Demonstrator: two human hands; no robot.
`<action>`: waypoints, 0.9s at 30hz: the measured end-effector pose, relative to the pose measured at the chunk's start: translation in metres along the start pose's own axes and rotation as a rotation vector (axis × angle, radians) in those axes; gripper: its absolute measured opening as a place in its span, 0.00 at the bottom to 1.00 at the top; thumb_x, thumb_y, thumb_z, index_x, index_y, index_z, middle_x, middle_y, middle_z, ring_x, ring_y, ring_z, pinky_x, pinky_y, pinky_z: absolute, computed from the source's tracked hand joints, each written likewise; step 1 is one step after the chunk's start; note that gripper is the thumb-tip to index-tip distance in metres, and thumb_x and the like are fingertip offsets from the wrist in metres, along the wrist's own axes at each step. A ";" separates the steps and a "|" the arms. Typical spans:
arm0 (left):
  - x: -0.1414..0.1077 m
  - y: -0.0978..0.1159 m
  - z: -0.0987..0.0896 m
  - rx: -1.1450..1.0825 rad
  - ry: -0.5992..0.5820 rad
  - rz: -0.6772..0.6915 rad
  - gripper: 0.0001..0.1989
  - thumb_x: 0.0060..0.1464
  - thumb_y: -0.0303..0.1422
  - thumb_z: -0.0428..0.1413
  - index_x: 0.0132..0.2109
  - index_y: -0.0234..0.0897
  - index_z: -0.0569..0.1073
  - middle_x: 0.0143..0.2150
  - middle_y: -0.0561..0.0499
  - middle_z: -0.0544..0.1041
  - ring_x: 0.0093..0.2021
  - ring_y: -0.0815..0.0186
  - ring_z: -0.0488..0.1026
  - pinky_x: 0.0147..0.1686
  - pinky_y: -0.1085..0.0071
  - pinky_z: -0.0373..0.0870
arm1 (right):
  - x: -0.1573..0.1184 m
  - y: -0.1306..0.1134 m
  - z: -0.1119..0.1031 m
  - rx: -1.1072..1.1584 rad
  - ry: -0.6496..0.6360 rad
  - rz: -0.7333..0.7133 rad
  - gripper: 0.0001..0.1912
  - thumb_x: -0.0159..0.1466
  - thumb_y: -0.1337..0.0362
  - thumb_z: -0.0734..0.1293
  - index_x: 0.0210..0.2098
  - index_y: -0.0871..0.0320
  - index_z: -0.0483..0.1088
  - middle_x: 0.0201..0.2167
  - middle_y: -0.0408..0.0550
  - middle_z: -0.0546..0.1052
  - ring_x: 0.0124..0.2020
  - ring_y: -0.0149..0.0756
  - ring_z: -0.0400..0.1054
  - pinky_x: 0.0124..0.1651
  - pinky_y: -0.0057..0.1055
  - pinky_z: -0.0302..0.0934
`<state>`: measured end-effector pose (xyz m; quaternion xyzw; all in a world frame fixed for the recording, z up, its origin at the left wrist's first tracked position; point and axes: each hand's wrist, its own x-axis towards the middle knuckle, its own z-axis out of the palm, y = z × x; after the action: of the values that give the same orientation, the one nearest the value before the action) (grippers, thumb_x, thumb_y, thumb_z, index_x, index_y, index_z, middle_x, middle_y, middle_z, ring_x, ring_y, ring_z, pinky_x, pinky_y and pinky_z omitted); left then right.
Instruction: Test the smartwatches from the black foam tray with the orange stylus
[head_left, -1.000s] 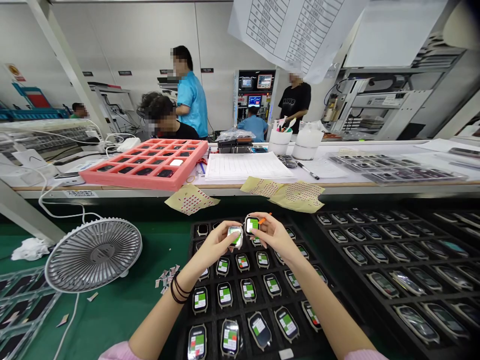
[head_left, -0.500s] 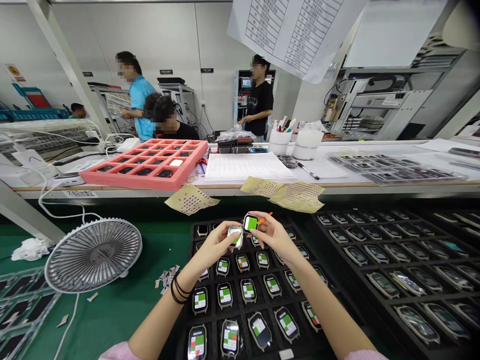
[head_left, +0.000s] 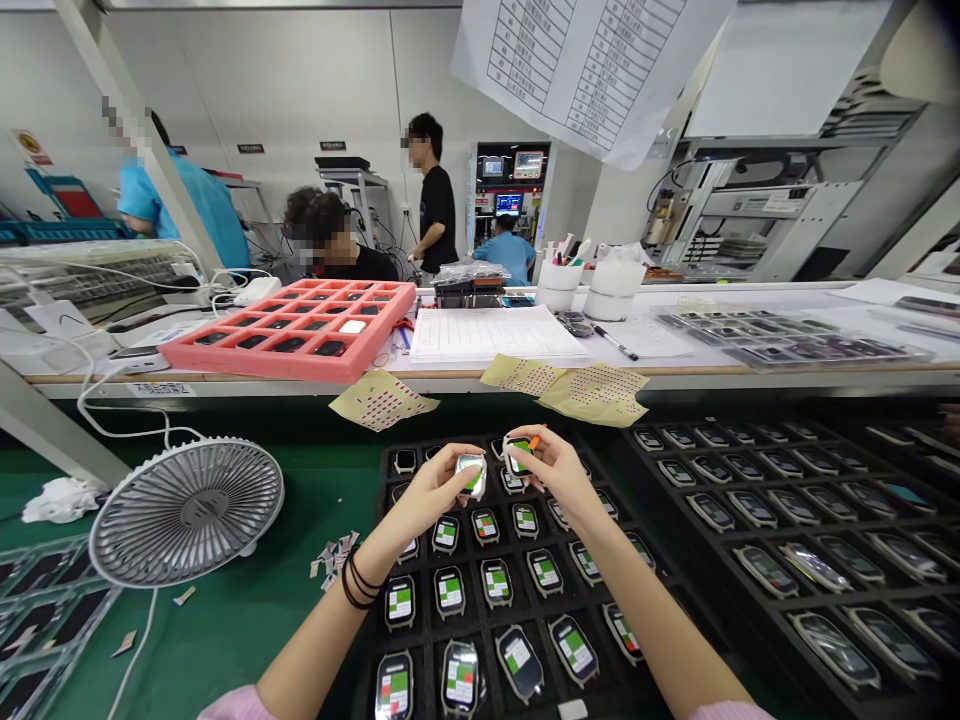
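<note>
The left hand (head_left: 439,485) pinches a watch (head_left: 472,480), with its thumb on the green and white screen. The right hand (head_left: 555,468) pinches a second watch (head_left: 519,456), and a bright orange thing (head_left: 537,436) pokes out by its fingers. Both watches are up over the black tray (head_left: 476,625), with a small gap between them.

Over on the left I see a round gray fan (head_left: 187,510) with thin ribs. A label (head_left: 160,389) on the edge of the bench (head_left: 457,384) has dark print too small to read. The pink tray (head_left: 277,362) looks like foam and has square holes. Wrinkly yellow paper (head_left: 384,400) hangs down, with rows of reddish dots. In the black tray, watch screens show green, white and red blocks with tiny writing I can't read. A white sheet (head_left: 592,70) up high has boxes of small print. On the right, another dark tray (head_left: 712,545) holds rows of shiny, rounded watches.
</note>
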<state>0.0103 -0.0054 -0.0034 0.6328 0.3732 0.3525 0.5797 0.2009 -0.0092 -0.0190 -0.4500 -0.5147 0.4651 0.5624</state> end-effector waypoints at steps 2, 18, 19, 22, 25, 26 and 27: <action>0.000 0.000 0.000 -0.001 0.001 -0.001 0.23 0.51 0.48 0.56 0.47 0.36 0.68 0.29 0.56 0.66 0.24 0.73 0.61 0.25 0.75 0.59 | 0.000 0.000 0.000 -0.005 0.017 0.025 0.17 0.51 0.53 0.73 0.33 0.57 0.72 0.23 0.40 0.67 0.18 0.24 0.55 0.16 0.22 0.50; 0.001 -0.002 0.000 -0.018 0.002 0.022 0.23 0.51 0.48 0.57 0.47 0.35 0.68 0.28 0.57 0.66 0.23 0.75 0.60 0.21 0.77 0.56 | 0.002 0.010 0.000 0.041 -0.157 -0.028 0.22 0.52 0.61 0.73 0.46 0.55 0.67 0.32 0.45 0.73 0.29 0.32 0.67 0.17 0.22 0.52; 0.001 -0.002 0.000 -0.019 0.002 0.022 0.23 0.51 0.47 0.57 0.47 0.35 0.68 0.28 0.56 0.66 0.23 0.75 0.60 0.21 0.77 0.55 | 0.002 0.011 0.000 0.032 -0.164 -0.033 0.22 0.52 0.62 0.73 0.45 0.55 0.67 0.33 0.46 0.73 0.30 0.33 0.67 0.17 0.22 0.52; 0.000 -0.001 -0.001 -0.014 0.013 0.014 0.22 0.52 0.47 0.56 0.47 0.35 0.69 0.28 0.56 0.66 0.23 0.75 0.60 0.19 0.78 0.53 | 0.003 0.011 -0.001 0.030 -0.139 -0.043 0.20 0.54 0.59 0.72 0.45 0.55 0.68 0.31 0.44 0.72 0.25 0.30 0.66 0.17 0.22 0.52; 0.000 -0.002 -0.003 0.023 0.036 -0.001 0.20 0.56 0.45 0.52 0.49 0.37 0.69 0.27 0.56 0.65 0.22 0.75 0.60 0.19 0.78 0.52 | 0.003 0.009 -0.001 0.039 -0.112 -0.034 0.18 0.57 0.55 0.69 0.44 0.56 0.69 0.28 0.42 0.69 0.20 0.27 0.63 0.16 0.23 0.51; 0.000 -0.003 -0.004 0.030 0.038 0.003 0.19 0.57 0.44 0.51 0.51 0.37 0.69 0.28 0.55 0.65 0.22 0.75 0.61 0.19 0.77 0.53 | 0.003 0.008 -0.001 0.041 -0.111 -0.029 0.18 0.58 0.54 0.69 0.44 0.56 0.69 0.28 0.42 0.68 0.20 0.27 0.63 0.15 0.23 0.51; 0.000 -0.004 -0.005 0.027 0.032 0.011 0.20 0.57 0.44 0.51 0.52 0.38 0.68 0.30 0.54 0.67 0.24 0.74 0.63 0.19 0.77 0.54 | 0.003 0.008 -0.001 0.043 -0.111 -0.026 0.18 0.58 0.54 0.68 0.44 0.56 0.69 0.27 0.42 0.68 0.20 0.27 0.63 0.15 0.23 0.51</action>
<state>0.0058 -0.0031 -0.0072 0.6369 0.3838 0.3605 0.5631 0.2018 -0.0053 -0.0262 -0.4047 -0.5409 0.4929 0.5484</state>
